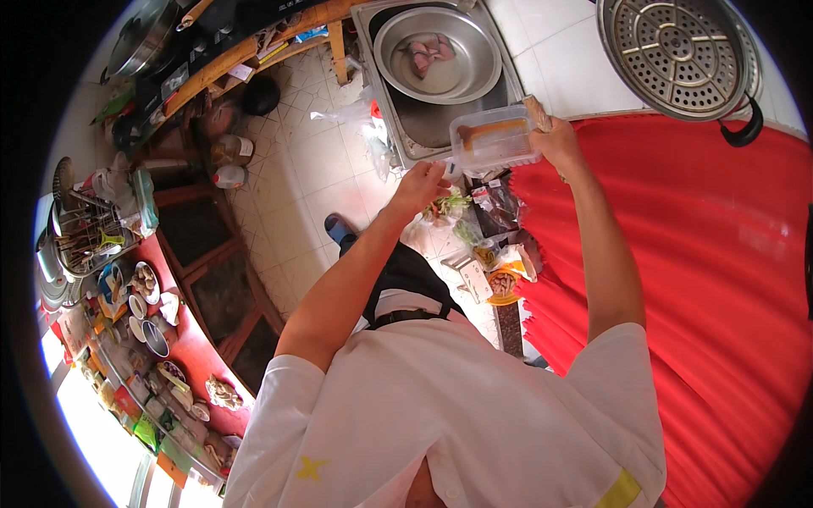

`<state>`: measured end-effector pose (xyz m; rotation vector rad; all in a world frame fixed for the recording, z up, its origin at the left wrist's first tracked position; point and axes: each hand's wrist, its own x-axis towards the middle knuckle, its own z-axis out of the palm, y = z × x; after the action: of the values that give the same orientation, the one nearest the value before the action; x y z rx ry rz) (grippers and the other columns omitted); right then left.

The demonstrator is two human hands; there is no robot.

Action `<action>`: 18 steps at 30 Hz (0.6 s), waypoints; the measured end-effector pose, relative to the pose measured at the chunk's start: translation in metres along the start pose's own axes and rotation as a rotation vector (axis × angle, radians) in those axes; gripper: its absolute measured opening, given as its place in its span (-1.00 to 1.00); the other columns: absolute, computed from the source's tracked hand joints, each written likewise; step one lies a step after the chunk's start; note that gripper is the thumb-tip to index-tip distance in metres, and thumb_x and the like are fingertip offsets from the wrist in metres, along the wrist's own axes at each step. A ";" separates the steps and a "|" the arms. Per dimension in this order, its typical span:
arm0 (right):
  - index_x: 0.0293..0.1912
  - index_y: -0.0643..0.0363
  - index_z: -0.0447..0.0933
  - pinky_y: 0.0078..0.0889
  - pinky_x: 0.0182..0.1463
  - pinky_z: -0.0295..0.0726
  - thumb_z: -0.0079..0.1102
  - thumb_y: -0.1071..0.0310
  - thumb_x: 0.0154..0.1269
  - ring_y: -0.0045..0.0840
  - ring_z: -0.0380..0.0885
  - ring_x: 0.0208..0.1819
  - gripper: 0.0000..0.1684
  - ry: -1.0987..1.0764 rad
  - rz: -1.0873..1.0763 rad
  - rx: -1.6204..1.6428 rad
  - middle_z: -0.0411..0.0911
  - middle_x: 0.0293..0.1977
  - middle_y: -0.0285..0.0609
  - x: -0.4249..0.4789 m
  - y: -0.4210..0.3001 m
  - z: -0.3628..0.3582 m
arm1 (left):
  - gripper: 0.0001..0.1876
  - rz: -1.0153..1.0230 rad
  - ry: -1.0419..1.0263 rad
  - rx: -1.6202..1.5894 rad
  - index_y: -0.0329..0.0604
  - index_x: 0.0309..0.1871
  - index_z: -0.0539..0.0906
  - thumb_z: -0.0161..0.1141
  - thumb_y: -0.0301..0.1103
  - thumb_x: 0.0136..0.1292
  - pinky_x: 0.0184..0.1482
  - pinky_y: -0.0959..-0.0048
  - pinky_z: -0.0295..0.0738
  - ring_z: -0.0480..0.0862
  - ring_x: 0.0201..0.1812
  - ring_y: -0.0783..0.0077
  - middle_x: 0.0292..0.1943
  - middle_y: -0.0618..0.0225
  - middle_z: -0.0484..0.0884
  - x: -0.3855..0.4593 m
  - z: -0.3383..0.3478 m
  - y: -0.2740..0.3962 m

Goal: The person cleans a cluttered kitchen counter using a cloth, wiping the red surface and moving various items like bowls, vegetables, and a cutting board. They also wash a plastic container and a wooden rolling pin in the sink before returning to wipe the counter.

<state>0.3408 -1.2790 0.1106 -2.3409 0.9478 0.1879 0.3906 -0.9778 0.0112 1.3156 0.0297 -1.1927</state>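
A clear plastic food container [492, 138] with brown liquid in it is tilted over the front corner of the stainless steel sink [432, 127]. My right hand [559, 147] grips its right end. A brown stick-like thing [537, 114] shows at the same hand; whether I hold it too is unclear. My left hand [422, 188] is beside the container's near left corner, fingers partly curled. What lies under those fingers is hidden. In the sink stands a steel basin [438, 89] with pieces of raw meat [429, 56] in shallow water.
A steamer pot with a perforated insert [676, 47] stands beyond a red curtain [686, 241]. Vegetables [448, 206], bags and a yellow bowl [502, 286] are low between me and the sink. A red counter [197, 343] holds dishes at left; a lidded pot [136, 44] sits upper left.
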 end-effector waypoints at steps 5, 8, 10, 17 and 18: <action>-0.14 0.25 0.64 -0.05 0.03 0.61 0.28 0.19 0.06 -0.04 0.66 -0.10 -0.59 0.011 -0.029 -0.363 0.67 -0.20 0.18 0.032 -0.033 0.019 | -0.59 -0.102 0.154 -0.050 -0.32 0.06 0.48 0.09 -0.09 0.47 -0.28 0.53 0.55 0.75 -0.26 0.37 -0.16 0.10 0.72 -0.035 -0.060 -0.041; -0.11 0.21 0.64 -0.06 0.03 0.62 0.31 0.18 0.09 -0.04 0.66 -0.08 -0.60 -0.017 -0.054 -0.498 0.68 -0.20 0.11 0.040 -0.068 0.032 | -0.57 -0.125 0.265 -0.064 -0.41 0.05 0.48 0.10 -0.12 0.47 -0.27 0.50 0.61 0.74 -0.31 0.35 -0.24 0.09 0.71 -0.065 -0.115 -0.077; -0.11 0.20 0.64 -0.06 0.01 0.63 0.33 0.18 0.11 -0.05 0.66 -0.08 -0.62 -0.040 -0.073 -0.591 0.69 -0.21 0.08 0.043 -0.084 0.042 | -0.61 -0.136 0.348 -0.099 -0.37 0.05 0.49 0.09 -0.14 0.48 -0.29 0.51 0.60 0.73 -0.33 0.38 -0.24 0.12 0.72 -0.084 -0.147 -0.107; -0.15 0.18 0.69 -0.07 0.01 0.66 0.29 0.26 0.19 -0.12 0.69 -0.08 -0.74 -0.083 -0.248 -0.855 0.70 -0.19 0.03 0.052 -0.131 0.072 | -0.70 -0.161 0.602 -0.146 -0.33 0.04 0.50 0.08 -0.23 0.49 -0.28 0.49 0.60 0.73 -0.34 0.40 -0.25 0.15 0.72 -0.145 -0.197 -0.151; -0.16 0.18 0.71 -0.09 0.02 0.67 0.24 0.28 0.23 -0.15 0.70 -0.07 -0.75 -0.085 -0.259 -0.901 0.71 -0.17 0.01 0.049 -0.141 0.074 | -0.69 -0.160 0.610 -0.146 -0.33 0.05 0.49 0.08 -0.23 0.49 -0.27 0.48 0.61 0.73 -0.34 0.40 -0.25 0.14 0.72 -0.150 -0.198 -0.154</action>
<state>0.4782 -1.1851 0.1017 -3.1988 0.5518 0.7241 0.3344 -0.7037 -0.0734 1.5209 0.6602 -0.8607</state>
